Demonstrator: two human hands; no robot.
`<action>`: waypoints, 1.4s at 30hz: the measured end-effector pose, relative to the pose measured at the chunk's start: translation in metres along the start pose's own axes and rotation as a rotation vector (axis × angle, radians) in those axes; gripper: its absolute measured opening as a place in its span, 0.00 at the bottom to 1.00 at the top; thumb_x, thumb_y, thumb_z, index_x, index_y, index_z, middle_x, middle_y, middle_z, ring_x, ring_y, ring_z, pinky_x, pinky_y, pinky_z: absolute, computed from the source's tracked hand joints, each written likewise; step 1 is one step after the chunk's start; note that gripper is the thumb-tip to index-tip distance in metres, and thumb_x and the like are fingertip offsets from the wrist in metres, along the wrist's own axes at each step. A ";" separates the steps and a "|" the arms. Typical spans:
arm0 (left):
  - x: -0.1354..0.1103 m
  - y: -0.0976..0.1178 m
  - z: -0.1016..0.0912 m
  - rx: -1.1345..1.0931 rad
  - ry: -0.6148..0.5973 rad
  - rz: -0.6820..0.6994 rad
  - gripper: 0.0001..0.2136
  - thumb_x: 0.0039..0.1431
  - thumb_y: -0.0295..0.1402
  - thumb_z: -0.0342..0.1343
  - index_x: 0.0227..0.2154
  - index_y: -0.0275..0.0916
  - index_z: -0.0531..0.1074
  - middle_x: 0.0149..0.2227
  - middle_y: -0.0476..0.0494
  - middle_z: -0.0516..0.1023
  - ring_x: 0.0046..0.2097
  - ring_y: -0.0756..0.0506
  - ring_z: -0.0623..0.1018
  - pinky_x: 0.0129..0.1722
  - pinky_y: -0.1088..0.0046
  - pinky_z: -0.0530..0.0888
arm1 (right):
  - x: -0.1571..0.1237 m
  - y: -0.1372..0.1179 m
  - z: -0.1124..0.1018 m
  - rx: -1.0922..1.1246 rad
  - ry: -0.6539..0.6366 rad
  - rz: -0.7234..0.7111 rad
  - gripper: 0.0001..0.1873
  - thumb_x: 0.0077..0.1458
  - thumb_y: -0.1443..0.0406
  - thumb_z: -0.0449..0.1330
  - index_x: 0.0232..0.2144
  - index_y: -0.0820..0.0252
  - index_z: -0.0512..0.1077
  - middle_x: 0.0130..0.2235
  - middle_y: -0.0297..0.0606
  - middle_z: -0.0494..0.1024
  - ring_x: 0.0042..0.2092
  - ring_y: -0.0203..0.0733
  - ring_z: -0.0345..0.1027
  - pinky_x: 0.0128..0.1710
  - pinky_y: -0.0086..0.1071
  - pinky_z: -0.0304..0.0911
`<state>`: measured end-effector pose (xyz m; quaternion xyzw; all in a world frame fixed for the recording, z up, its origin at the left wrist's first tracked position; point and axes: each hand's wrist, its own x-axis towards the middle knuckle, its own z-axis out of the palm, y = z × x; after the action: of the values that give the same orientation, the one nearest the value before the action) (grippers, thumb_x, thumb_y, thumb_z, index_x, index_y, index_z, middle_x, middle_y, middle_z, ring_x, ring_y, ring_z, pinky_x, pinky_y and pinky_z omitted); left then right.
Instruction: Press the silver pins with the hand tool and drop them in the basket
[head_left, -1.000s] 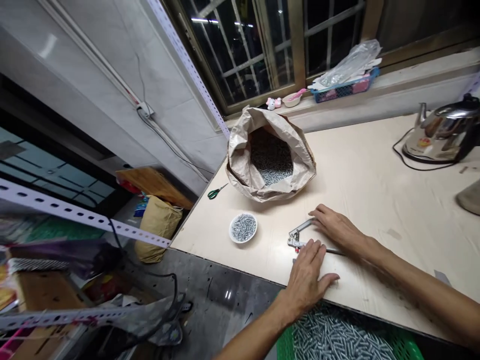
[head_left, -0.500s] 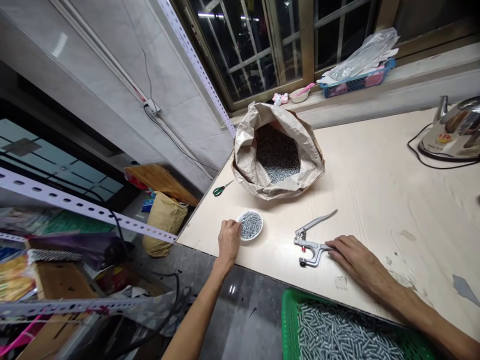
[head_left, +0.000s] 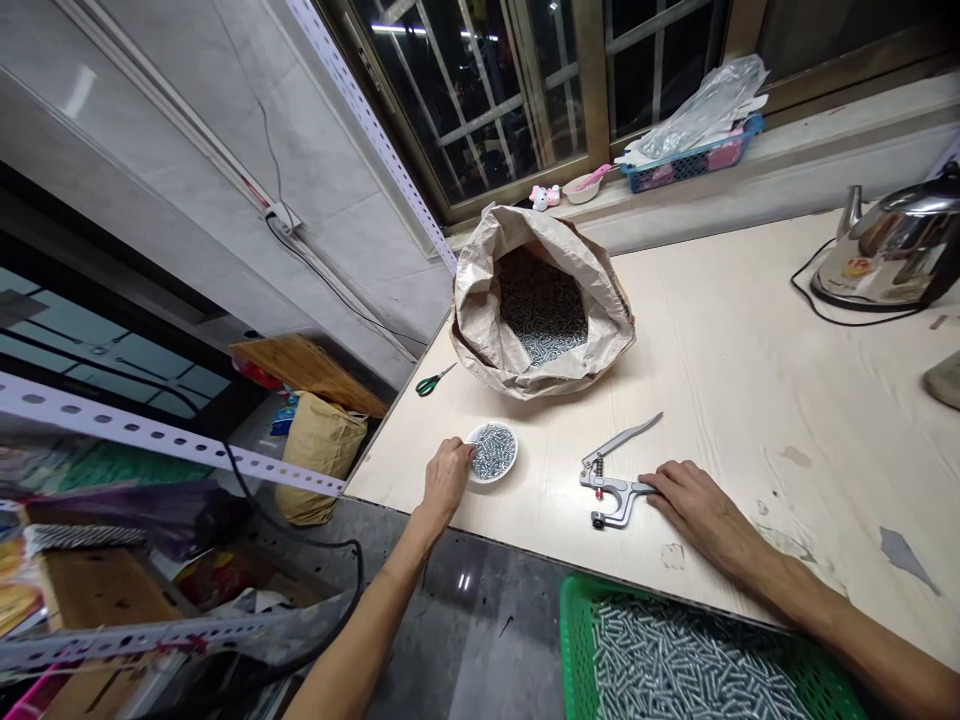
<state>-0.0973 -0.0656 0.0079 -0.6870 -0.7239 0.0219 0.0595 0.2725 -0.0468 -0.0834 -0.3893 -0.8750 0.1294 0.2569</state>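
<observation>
A small white bowl (head_left: 495, 478) of short metal screws (head_left: 493, 450) stands on the table. My left hand (head_left: 448, 475) is closed at its left rim, the fingertips at the edge; whether a screw is pinched too is hidden. A pair of grey metal snap pliers (head_left: 621, 500) lies to the right, jaws toward the left and the upper handle raised at an angle. My right hand (head_left: 694, 505) rests on the table with its fingers over the end of the lower handle, covering the rest of it.
Behind the bowl stands an open sack (head_left: 480, 310) of metal pieces, with green-handled scissors (head_left: 427, 385) beside it. A green basket (head_left: 576, 650) full of screws is below the table's front edge. At the right back is a steel kettle (head_left: 874, 255); a blue basket (head_left: 682, 170) sits on the sill.
The view has swung slightly right, so everything sits a little farther left. Both hands keep their places, the left at the bowl and the right on the pliers.
</observation>
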 end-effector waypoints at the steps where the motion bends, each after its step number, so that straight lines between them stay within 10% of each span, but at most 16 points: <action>1: 0.000 0.000 -0.001 0.008 -0.012 0.006 0.10 0.62 0.29 0.46 0.32 0.40 0.73 0.35 0.42 0.73 0.43 0.44 0.71 0.37 0.72 0.68 | 0.000 0.000 0.000 -0.002 0.000 -0.001 0.13 0.63 0.62 0.48 0.44 0.59 0.69 0.37 0.42 0.71 0.37 0.44 0.61 0.37 0.38 0.60; 9: 0.008 0.004 -0.006 -0.180 0.038 -0.041 0.06 0.55 0.25 0.50 0.27 0.38 0.71 0.32 0.42 0.74 0.37 0.46 0.72 0.36 0.72 0.68 | 0.002 -0.001 -0.002 -0.009 -0.003 -0.010 0.13 0.64 0.62 0.47 0.44 0.57 0.69 0.37 0.41 0.71 0.37 0.44 0.61 0.37 0.38 0.60; 16: 0.000 0.013 -0.017 -0.751 0.103 -0.367 0.04 0.46 0.31 0.55 0.21 0.37 0.69 0.23 0.50 0.72 0.27 0.50 0.71 0.29 0.75 0.67 | 0.004 -0.005 -0.006 -0.040 0.009 -0.019 0.11 0.64 0.64 0.47 0.42 0.57 0.69 0.36 0.41 0.70 0.38 0.44 0.62 0.36 0.37 0.59; 23: -0.018 0.084 -0.018 -1.486 -0.250 -0.447 0.20 0.37 0.37 0.66 0.34 0.31 0.74 0.24 0.50 0.73 0.23 0.53 0.69 0.25 0.76 0.69 | 0.005 -0.009 -0.013 -0.110 -0.006 -0.068 0.10 0.64 0.68 0.47 0.36 0.60 0.68 0.34 0.40 0.70 0.35 0.42 0.61 0.35 0.35 0.57; 31: -0.036 0.143 0.009 -1.575 -0.359 -0.478 0.20 0.35 0.44 0.68 0.27 0.31 0.76 0.20 0.49 0.73 0.22 0.53 0.68 0.24 0.77 0.66 | 0.005 -0.010 -0.019 -0.297 0.167 -0.210 0.11 0.63 0.72 0.47 0.40 0.64 0.69 0.36 0.42 0.73 0.34 0.40 0.61 0.33 0.35 0.54; 42: -0.039 0.155 0.023 -1.366 -0.304 -0.387 0.19 0.43 0.45 0.63 0.28 0.30 0.77 0.18 0.51 0.69 0.22 0.54 0.62 0.22 0.78 0.60 | 0.006 -0.011 -0.021 -0.385 0.189 -0.244 0.11 0.63 0.73 0.47 0.41 0.62 0.68 0.36 0.39 0.74 0.35 0.39 0.61 0.34 0.35 0.53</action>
<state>0.0553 -0.0944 -0.0351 -0.4198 -0.6850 -0.3506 -0.4813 0.2739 -0.0495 -0.0595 -0.3330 -0.8961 -0.1089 0.2725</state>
